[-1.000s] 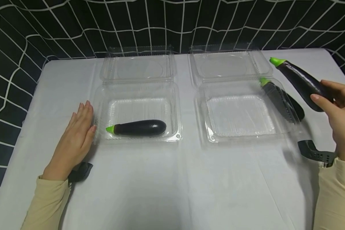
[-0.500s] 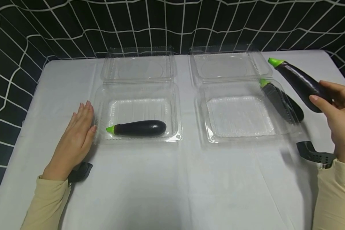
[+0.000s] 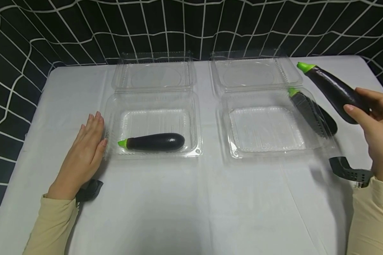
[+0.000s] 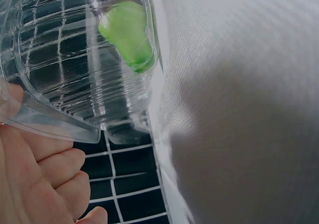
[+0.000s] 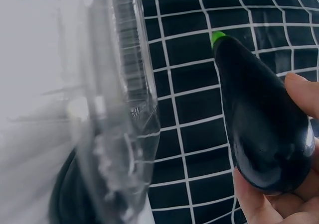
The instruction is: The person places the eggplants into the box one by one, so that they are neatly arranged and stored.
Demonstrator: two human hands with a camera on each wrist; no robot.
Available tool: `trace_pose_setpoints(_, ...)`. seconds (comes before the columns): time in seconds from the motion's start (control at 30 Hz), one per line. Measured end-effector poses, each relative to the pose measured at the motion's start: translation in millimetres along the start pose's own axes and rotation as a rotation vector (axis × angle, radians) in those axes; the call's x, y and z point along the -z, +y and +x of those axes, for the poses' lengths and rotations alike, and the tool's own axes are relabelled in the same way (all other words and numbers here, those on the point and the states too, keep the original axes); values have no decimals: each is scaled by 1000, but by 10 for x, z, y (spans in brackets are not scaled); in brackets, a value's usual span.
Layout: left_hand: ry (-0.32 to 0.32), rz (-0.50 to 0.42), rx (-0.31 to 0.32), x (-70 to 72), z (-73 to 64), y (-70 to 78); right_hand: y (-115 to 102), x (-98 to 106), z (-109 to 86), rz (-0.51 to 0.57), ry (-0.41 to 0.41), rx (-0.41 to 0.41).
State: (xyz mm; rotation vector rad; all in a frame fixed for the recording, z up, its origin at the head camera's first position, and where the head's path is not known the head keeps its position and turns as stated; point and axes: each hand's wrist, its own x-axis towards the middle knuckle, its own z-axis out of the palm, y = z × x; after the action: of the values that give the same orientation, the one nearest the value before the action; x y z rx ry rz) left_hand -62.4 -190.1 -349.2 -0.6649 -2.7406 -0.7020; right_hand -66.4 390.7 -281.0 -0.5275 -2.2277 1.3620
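Over white tabletop, saw eggplant aloft near three o'clock, gripped by thick end in right hand; toward nine, saw left hand beside left container, straight-fingered, grasping nothing. Judged slip possible, given glossy skin, one-ended hold.

The held eggplant looks smooth, glossy, the containers shiny plastic, the tablecloth matt.

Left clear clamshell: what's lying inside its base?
One eggplant lies along the near side of the clamshell base, green stem toward the left hand. Its underside and the floor directly beneath are covered.
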Motion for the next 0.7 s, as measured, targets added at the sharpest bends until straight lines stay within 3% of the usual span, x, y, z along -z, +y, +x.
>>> trace_pose_setpoints(0.23, -19, 15, 23, 16, 3, 11, -64, -15, -51, -69, 3, 24)
trace_pose_setpoints(0.53, -19, 12, 22, 16, -6, 10, -180, -55, -112, -102, -17, -8)
trace_pose_setpoints(0.7, -17, 7, 19, 10, 2, 7, -234, -85, -124, -68, -40, 19)
